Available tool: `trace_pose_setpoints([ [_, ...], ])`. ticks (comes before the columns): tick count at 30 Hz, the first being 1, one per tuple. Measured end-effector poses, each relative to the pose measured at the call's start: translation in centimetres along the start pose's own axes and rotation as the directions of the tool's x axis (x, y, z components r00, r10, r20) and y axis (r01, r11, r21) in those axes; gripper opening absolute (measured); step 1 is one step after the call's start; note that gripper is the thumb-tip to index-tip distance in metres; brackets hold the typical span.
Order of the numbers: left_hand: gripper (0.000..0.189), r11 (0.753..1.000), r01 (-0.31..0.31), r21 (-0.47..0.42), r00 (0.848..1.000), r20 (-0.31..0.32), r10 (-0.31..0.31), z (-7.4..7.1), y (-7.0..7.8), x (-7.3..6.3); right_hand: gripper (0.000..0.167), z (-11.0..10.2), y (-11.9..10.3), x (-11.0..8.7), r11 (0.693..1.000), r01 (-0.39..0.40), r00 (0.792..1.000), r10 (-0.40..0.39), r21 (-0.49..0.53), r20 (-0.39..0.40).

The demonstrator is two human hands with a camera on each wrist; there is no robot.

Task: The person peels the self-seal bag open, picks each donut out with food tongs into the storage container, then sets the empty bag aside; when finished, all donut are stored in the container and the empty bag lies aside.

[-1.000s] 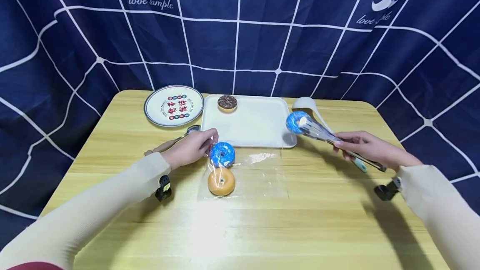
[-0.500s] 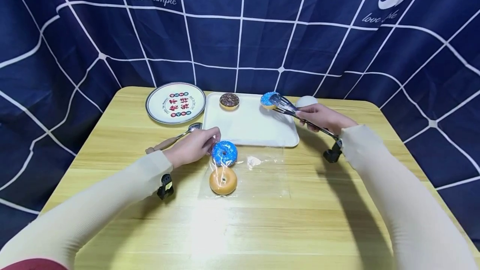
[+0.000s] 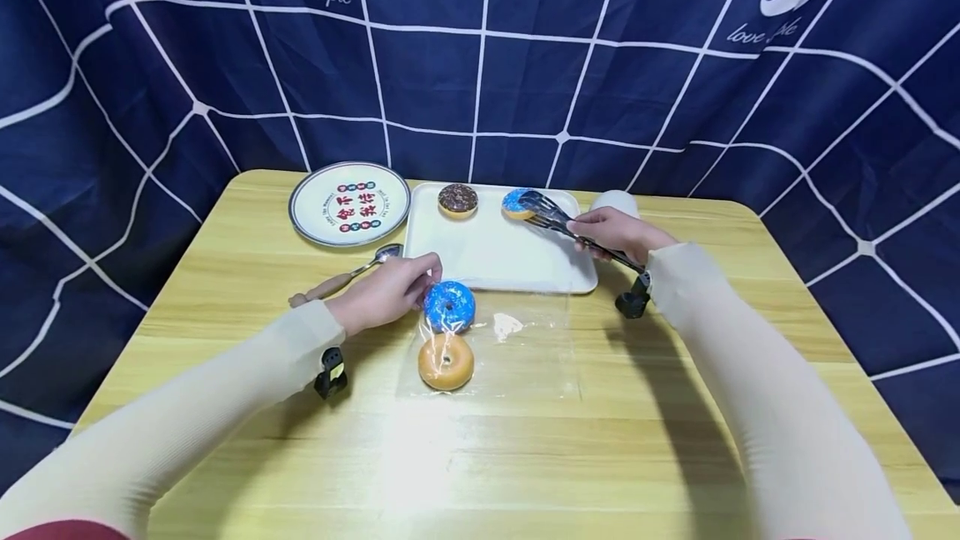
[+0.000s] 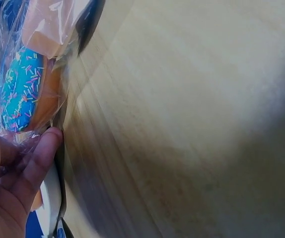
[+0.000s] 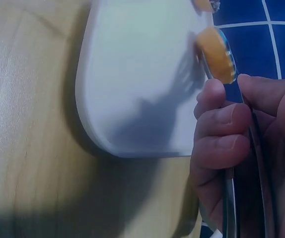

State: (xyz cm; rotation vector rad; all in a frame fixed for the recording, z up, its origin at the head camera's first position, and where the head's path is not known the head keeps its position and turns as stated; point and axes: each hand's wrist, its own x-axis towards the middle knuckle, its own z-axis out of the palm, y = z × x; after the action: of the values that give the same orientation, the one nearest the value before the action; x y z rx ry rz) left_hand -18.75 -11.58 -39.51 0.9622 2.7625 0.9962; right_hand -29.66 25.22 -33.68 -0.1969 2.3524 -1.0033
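Note:
My right hand (image 3: 611,232) grips metal tongs (image 3: 551,213). Their slotted ends hold a blue-iced doughnut (image 3: 516,204) over the back of the white tray (image 3: 510,261); its tan underside shows in the right wrist view. Left of it on the tray sits a chocolate doughnut (image 3: 457,201). My left hand (image 3: 390,294) pinches the edge of a clear plastic bag (image 3: 525,357) lying in front of the tray. Inside the bag are a blue doughnut with sprinkles (image 4: 21,91) and a plain tan doughnut (image 3: 446,362), one in front of the other.
A round plate (image 3: 349,204) with red lettering stands left of the tray. Beneath my left hand lies a spoon (image 3: 330,286) with a wooden handle. Behind my right hand shows the white bowl of a ladle (image 3: 617,203). A dark blue curtain (image 3: 525,82) hangs along the table's back edge.
My right hand has carried the blue doughnut in the tongs leftward and away from me, from the tray's right side to over its back. My left hand has stayed at the bag.

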Motion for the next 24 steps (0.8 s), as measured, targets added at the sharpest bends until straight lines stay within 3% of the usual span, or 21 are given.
trace_pose_setpoints([
  [13,0.016,1.000,0.006,-0.020,1.000,0.001,-0.006,-0.1,0.2,-0.5,0.041,0.0,-0.6,-0.1,0.996,-0.093,0.995,0.093,-0.007,0.020],
  [24,0.017,1.000,0.010,-0.019,1.000,0.003,-0.010,-0.2,0.1,-0.5,0.043,-0.1,-1.5,-0.4,0.995,-0.094,0.996,0.093,-0.036,-0.012],
])
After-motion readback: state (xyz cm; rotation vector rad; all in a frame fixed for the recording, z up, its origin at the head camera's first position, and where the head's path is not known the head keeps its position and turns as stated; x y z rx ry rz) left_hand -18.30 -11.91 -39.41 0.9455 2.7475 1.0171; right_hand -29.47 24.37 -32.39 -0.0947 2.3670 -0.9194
